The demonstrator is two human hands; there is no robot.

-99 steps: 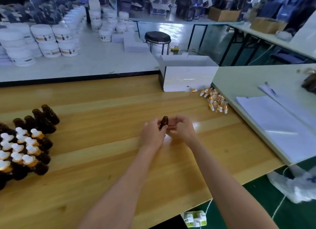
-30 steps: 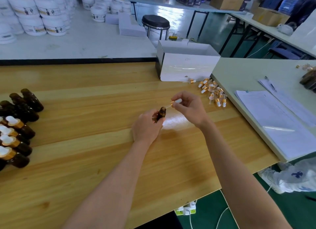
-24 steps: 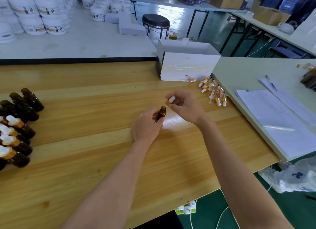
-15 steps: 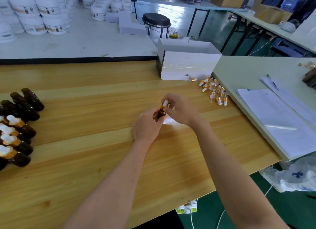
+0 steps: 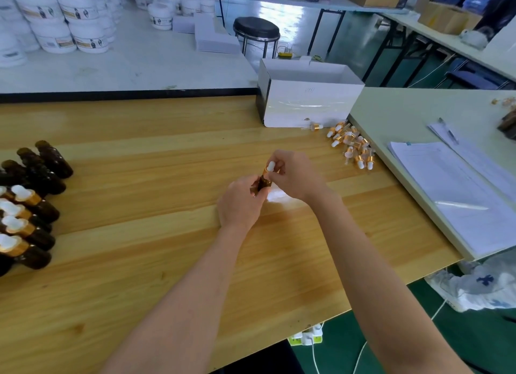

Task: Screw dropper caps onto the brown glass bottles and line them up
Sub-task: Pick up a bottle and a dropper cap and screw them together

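on a wooden table (image 5: 167,262), a brown bottle (image 5: 264,182) is gripped at centre by the left hand (image 5: 240,203) to steady it, while a dropper cap (image 5: 270,167) is pinched onto its neck by the right hand (image 5: 293,175), likely for twisting. loose caps (image 5: 351,147) are heaped at two o'clock.

Glossy varnished wooden table (image 5: 139,262), dark brown glass bottles (image 5: 53,158), glossy white cardboard box (image 5: 307,105).
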